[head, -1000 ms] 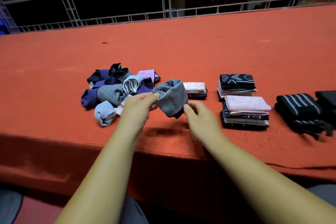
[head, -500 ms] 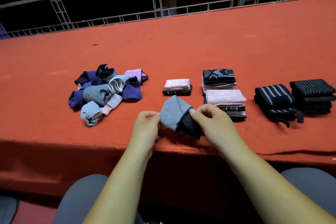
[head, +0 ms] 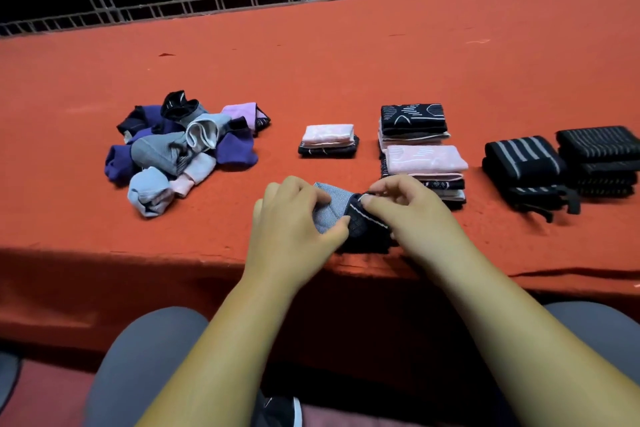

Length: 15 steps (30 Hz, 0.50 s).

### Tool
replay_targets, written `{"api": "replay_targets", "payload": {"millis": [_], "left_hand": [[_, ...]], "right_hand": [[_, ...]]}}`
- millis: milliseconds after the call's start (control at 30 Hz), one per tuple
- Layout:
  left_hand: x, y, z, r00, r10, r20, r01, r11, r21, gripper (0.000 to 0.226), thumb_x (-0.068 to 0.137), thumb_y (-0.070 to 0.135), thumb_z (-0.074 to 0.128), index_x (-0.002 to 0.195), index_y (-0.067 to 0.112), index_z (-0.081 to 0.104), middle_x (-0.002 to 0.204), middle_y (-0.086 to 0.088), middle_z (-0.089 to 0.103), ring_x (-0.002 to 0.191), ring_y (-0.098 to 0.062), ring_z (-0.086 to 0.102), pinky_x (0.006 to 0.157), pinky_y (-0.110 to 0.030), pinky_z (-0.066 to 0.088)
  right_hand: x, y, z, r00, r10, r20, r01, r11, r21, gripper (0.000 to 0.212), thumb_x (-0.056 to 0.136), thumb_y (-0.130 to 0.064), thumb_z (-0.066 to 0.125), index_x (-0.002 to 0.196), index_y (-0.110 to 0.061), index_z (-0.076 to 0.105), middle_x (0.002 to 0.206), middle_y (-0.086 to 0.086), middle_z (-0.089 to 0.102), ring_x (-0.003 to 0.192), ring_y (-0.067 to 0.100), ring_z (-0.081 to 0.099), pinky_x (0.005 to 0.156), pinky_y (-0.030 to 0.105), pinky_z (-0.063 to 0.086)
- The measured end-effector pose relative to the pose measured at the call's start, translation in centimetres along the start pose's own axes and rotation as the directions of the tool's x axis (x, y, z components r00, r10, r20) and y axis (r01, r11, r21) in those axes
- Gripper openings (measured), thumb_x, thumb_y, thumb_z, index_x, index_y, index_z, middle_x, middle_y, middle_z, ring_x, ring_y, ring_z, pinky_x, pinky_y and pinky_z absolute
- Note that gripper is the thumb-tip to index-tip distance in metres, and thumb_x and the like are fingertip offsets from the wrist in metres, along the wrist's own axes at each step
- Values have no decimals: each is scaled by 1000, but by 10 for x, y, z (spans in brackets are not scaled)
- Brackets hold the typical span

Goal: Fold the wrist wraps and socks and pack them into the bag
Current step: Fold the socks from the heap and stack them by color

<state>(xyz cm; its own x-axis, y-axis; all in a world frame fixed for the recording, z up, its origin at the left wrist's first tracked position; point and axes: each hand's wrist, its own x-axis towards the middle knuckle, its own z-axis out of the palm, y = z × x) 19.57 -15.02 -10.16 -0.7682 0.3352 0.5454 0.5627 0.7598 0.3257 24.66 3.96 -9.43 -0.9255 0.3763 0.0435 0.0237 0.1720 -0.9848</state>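
Sock (head: 334,203), grey ribbed knit at one end and dark diamond-patterned knit at the other, sits at the near edge of the red felt-covered table (head: 346,62), held between both hands. Its long axis runs nine to three o'clock: the left hand (head: 291,218) curls round the grey end at nine, while the right hand (head: 412,215) pinches the dark, white-stitched edge at three, thumb against forefinger. Both hands are equally close, so the fold looks set to go end over end. At twelve to one o'clock sit the soft, flat folded stacks (head: 424,158); at ten, the lumpy unfolded pile (head: 180,149).
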Motion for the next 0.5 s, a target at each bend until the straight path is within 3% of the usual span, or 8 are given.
{"api": "replay_targets", "payload": {"millis": [67,167,333,433,500], "left_hand": [[0,3,2,999,16,-33,-14,998,59,41,78,66,64,101,32,69,102,16,53,99,-18,48,84,-39,38],[0,7,5,997,26,-66,-18,992,128,40,78,68,66,94,31,69,98,13,56,96,-20,49,79,-41,36],[2,7,6,993,36,-108,-19,988,153,21,86,49,65,82,28,66,91,10,57,91,-23,50,75,-41,36],[5,0,2,991,-48,-124,56,996,62,20,88,45,63,78,27,65,87,9,59,89,-23,52,76,-41,40],[7,-13,-1,980,-156,-122,144,984,-101,20,87,43,63,74,28,65,83,10,60,87,-22,55,79,-40,44]], "right_hand": [[1,0,-4,1000,-2,0,2,1000,26,23,93,-19,79,114,-27,72,85,-6,65,66,2,60,59,20,48],[0,0,-8,998,-46,48,49,996,-73,28,92,-23,81,118,-30,76,81,-13,61,67,0,58,66,19,45],[-1,0,-13,990,-75,118,110,938,-329,17,92,-28,81,109,-29,80,94,-15,78,84,0,70,83,28,55],[-2,2,-14,989,-111,102,147,859,-491,6,93,-34,79,94,-28,76,89,-12,77,86,6,70,82,31,55],[-3,2,-15,989,-127,78,149,841,-519,13,96,-38,76,91,-26,72,86,-12,74,82,4,66,73,22,48]]}}
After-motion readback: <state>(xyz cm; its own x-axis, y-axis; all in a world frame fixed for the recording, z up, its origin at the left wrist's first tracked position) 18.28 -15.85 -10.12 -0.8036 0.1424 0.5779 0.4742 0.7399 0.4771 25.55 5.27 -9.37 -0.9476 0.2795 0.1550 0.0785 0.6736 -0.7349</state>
